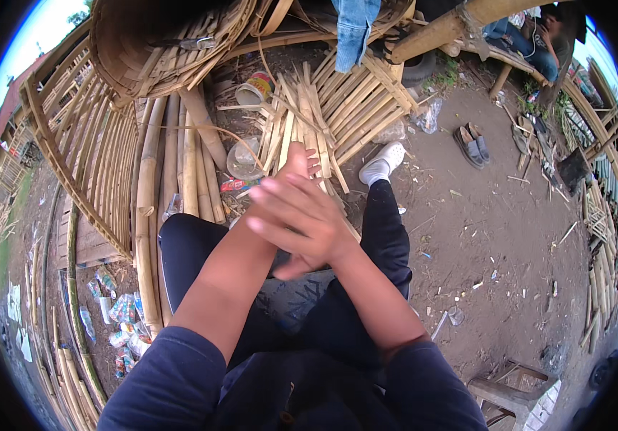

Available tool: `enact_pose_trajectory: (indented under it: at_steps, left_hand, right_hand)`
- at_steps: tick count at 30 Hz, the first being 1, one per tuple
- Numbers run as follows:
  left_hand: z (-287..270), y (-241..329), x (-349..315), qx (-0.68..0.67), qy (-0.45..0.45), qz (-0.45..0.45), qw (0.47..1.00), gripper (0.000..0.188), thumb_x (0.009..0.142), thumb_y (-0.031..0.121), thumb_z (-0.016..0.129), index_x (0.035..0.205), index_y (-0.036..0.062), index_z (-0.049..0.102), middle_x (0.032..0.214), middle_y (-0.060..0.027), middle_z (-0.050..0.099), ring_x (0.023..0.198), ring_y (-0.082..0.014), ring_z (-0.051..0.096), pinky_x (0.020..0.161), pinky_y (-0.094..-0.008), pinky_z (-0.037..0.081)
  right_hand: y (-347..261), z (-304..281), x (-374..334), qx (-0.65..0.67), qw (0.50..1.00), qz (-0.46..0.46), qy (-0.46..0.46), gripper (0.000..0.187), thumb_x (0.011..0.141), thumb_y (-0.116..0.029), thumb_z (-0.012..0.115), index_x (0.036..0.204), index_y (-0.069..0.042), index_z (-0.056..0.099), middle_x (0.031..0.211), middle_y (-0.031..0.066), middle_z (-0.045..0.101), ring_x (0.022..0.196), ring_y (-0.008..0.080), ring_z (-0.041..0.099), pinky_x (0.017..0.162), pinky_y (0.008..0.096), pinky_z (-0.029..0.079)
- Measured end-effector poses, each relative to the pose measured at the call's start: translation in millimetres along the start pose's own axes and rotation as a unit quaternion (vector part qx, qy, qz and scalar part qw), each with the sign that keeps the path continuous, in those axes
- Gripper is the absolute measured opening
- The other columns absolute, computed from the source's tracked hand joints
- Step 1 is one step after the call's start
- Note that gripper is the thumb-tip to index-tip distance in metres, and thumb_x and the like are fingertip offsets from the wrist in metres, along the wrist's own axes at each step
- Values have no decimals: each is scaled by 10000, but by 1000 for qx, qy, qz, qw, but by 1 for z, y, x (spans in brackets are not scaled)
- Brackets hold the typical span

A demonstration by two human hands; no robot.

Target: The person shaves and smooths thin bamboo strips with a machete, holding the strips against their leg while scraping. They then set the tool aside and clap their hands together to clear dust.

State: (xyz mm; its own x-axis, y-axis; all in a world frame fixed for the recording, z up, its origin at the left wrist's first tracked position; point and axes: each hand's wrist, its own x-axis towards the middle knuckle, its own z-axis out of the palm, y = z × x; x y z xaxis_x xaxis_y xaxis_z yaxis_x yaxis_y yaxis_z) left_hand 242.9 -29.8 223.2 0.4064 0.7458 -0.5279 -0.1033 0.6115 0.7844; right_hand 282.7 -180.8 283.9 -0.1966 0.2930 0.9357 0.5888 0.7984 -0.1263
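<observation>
My left hand point(300, 159) is stretched forward over the split bamboo strips point(291, 108), its thumb and some fingers showing apart with nothing visible in them. Across my left wrist lies my right hand point(305, 219), its fingers extended and slightly blurred; it holds nothing and partly hides the left hand. Beneath both arms a dark, scratched pad point(287, 298) rests between my legs. The pale strips lie in a loose pile on the ground just beyond my hands, beside a slatted bamboo panel point(363, 100).
Thick bamboo poles point(152, 187) and a curved slatted frame point(82, 136) stand at left, near plastic litter point(126, 320). A woven basket point(158, 72) hangs at upper left. Dark shoes point(471, 146) sit on the dirt; a person point(539, 43) sits far right. A wooden stool point(514, 388) stands at lower right.
</observation>
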Motion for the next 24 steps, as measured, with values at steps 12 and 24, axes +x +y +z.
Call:
enact_pose_trajectory:
  at_steps: [12,24]
  left_hand:
    - [-6,110,-107,498,-309,86,806,572,1024,450,383,1435,54,396,1523,-180,332,1338,-335,449,1103,-473,367]
    - [-100,128,-101,765,-280,75,574,448,1011,288,493,1395,64,438,1522,-243,312,1394,-380,354,1140,-407,298]
  right_hand:
    - [82,-73,-92,132,897,178,-383,523,995,-435,447,1296,-12,513,1405,241,442,1332,406,399,1114,532,286]
    - [187,-115,-131,-4,946,196,-257,478,983,-358,476,1374,-83,487,1382,217,496,1321,363,449,1118,471,333]
